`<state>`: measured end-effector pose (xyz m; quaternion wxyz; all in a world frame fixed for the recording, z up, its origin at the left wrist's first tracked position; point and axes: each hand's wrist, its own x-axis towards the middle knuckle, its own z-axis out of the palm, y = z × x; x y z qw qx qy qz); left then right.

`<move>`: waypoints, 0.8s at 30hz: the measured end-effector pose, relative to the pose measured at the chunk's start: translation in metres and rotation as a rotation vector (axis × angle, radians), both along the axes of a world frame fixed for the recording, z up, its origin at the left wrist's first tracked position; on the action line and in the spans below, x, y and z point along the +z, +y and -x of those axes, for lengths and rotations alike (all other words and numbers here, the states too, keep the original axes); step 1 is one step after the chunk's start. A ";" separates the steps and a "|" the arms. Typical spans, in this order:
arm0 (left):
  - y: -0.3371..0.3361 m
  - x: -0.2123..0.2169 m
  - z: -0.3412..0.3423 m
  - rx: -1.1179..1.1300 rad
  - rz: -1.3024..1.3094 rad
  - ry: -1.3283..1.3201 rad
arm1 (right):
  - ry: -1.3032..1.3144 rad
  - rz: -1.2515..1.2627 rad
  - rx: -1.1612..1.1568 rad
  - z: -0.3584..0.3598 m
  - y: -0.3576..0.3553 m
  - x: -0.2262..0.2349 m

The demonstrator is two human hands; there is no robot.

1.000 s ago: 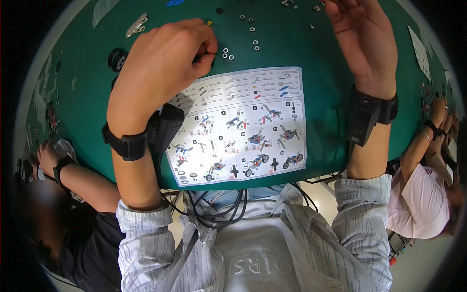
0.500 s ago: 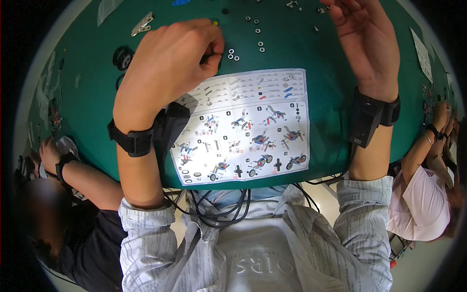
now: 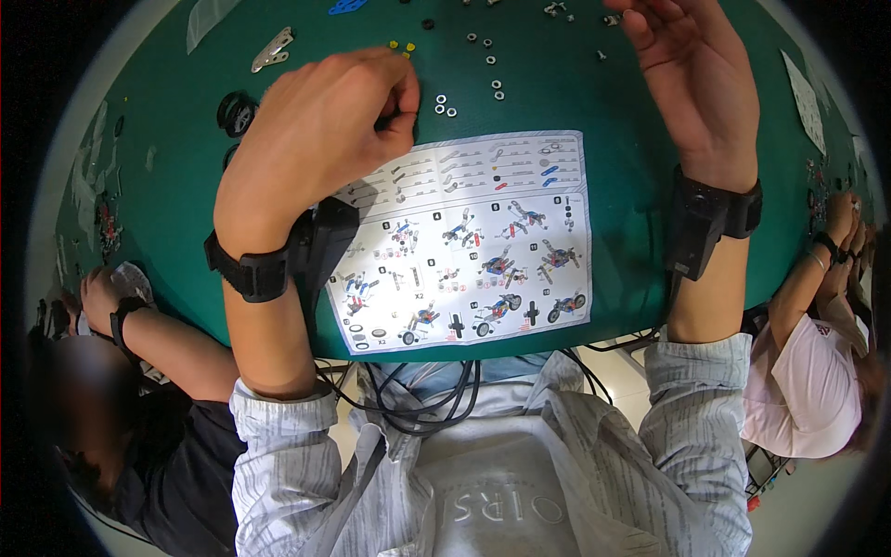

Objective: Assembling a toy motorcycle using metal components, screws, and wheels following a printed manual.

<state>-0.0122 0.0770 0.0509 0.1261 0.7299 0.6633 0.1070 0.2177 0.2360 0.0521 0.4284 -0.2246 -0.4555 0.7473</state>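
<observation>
My left hand (image 3: 325,130) hangs over the upper left of the instruction sheet (image 3: 464,251), its fingers curled down and pressed toward the thumb. Whatever the fingertips hold, if anything, is hidden behind the hand. Small yellow pieces (image 3: 409,45) lie just past its knuckles, and several silver nuts (image 3: 441,98) are to its right. On the right, my right hand (image 3: 701,93) is raised palm-inward with loosely bent fingers apart, and nothing shows in it. Small screws (image 3: 613,19) lie beside its fingertips, at the top edge.
Black wheels (image 3: 237,113) sit left of my left hand. Farther off are a perforated metal plate (image 3: 273,50) and a blue strip (image 3: 348,6). A white sheet (image 3: 804,102) lies at right. Other people's arms (image 3: 172,348) rest at both sides of the green table (image 3: 622,232).
My left hand has shifted slightly left, and more of the yellow pieces show beyond it. The right hand has barely moved.
</observation>
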 end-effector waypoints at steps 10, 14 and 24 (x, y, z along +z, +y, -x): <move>0.003 0.015 -0.025 0.119 -0.204 -0.525 | -0.145 -0.069 0.046 0.015 -0.022 0.002; 0.005 0.031 -0.049 0.385 -0.164 -0.976 | -0.067 -0.145 0.169 0.025 -0.034 -0.004; 0.009 0.010 -0.048 0.294 -0.327 -1.402 | -0.017 -0.297 0.212 0.039 -0.063 -0.005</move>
